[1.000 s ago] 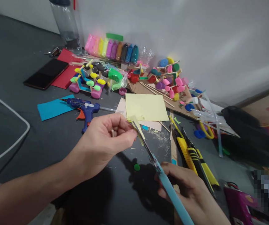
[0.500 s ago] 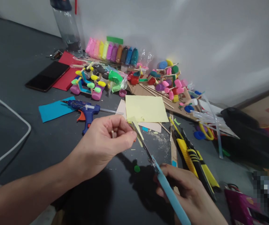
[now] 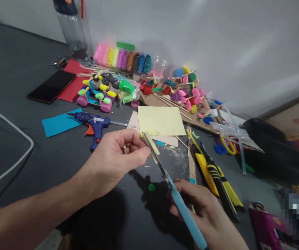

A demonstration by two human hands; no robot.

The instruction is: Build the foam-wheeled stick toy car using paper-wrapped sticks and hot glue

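My left hand point(image 3: 123, 149) is closed in a pinch, with a thin yellow paper strip point(image 3: 155, 148) at its fingertips. A small pale stick end shows between the curled fingers. In my right hand point(image 3: 201, 208) are scissors with light blue handles point(image 3: 187, 217). Their narrow metal blades point up and left, lying along the paper strip close to my left fingertips. Just beyond the blades lies a yellow paper sheet point(image 3: 162, 119) on a pale sheet. A green dot point(image 3: 151, 187) is on the dark table below the scissors.
Left of my hands lies a blue glue gun point(image 3: 93, 123) on blue paper. Behind it are a phone point(image 3: 51, 86), coloured clay packs point(image 3: 123, 59) and small clay-wheeled models point(image 3: 97, 92). A fingertip touches the water bottle point(image 3: 72, 31). Yellow-black cutters point(image 3: 216, 177) lie right.
The view has shifted slightly. A fingertip now shows on the bottle's lid. Both hands keep nearly the same pose, with the scissors still at the paper strip.
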